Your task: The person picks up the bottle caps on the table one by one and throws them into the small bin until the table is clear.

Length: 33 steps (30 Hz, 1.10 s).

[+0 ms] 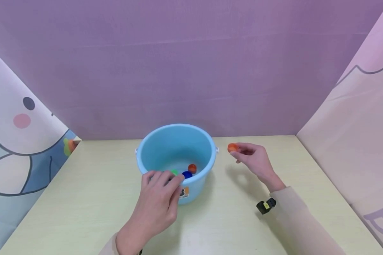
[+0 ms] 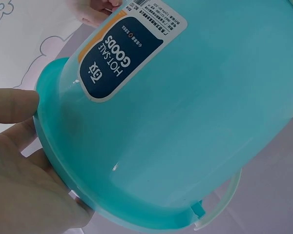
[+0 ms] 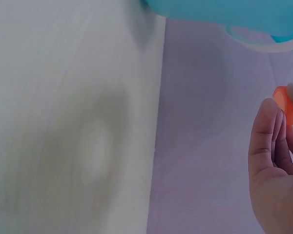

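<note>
A light blue plastic bucket stands on the table, its inside facing me in the head view. My left hand holds the bucket's near rim, fingers over the edge and thumb on the outer side. Off to the bucket's right, my right hand pinches an orange bottle cap between thumb and fingertips above the table. Down in the bucket lie a red-orange cap, a dark blue cap and a green piece, partly hidden by the rim and my left fingers.
The pale table meets a purple cloth wall behind the bucket. Printed cloth panels rise on the left and right. A white handle hangs from the bucket's rim.
</note>
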Motion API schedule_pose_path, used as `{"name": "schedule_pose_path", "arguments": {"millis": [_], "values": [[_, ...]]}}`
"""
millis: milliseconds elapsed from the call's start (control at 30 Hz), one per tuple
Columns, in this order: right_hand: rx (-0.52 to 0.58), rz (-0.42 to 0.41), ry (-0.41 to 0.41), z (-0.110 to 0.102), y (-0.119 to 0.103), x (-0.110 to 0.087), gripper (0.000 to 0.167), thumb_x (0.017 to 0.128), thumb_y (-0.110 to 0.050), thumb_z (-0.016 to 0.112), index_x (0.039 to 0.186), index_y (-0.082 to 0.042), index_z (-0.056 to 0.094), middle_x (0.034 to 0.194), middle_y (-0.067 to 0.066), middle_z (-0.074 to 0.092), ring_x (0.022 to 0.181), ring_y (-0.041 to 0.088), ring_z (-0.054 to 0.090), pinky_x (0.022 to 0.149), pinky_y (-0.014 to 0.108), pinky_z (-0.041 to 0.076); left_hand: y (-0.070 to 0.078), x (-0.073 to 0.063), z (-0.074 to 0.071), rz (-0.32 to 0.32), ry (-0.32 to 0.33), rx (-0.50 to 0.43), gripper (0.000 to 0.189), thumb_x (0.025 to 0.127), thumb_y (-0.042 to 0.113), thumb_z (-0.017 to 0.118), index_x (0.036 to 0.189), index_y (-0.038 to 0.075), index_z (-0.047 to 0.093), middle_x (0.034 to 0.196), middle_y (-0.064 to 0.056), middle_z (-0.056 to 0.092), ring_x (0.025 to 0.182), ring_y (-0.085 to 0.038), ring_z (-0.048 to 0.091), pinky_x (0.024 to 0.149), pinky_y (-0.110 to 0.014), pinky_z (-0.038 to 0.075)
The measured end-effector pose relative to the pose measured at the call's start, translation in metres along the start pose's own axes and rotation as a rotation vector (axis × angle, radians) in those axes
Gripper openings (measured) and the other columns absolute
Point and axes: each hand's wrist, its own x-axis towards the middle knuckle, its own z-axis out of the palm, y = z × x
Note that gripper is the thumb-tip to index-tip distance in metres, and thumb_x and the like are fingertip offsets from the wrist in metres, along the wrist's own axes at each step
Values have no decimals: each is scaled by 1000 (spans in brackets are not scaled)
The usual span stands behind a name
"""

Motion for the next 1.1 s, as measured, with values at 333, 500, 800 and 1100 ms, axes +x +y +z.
{"name": "schedule_pose_path", "arguments": {"millis": [333,500,800,1100], "values": [[31,-24,24,2,-16,-4,49,88,-35,80,127,-7,70,102,14,69,78,21,71,78,32,57,0,0,0,-5,-4,2,21,90,10,70,110,14,73,94,1,63,94,-21,58,93,-48,36],[45,-68,32,3,-24,-7,46,88,-32,80,125,-6,71,98,13,69,76,21,70,75,30,57,0,0,0,-12,-11,5,21,90,10,70,110,14,73,94,2,63,94,-21,58,93,-49,36],[83,-140,47,5,-37,-11,40,89,-23,81,124,-5,72,91,8,69,72,19,69,71,25,56,1,1,-1,-27,-33,7,22,90,12,72,111,15,73,96,2,64,95,-20,57,94,-48,36],[66,-181,44,6,-49,-14,39,89,-21,80,123,-3,72,91,9,69,72,19,69,71,25,56,1,1,-1,-19,-26,7,21,90,11,71,111,15,73,95,2,64,95,-21,57,93,-48,36]]}}
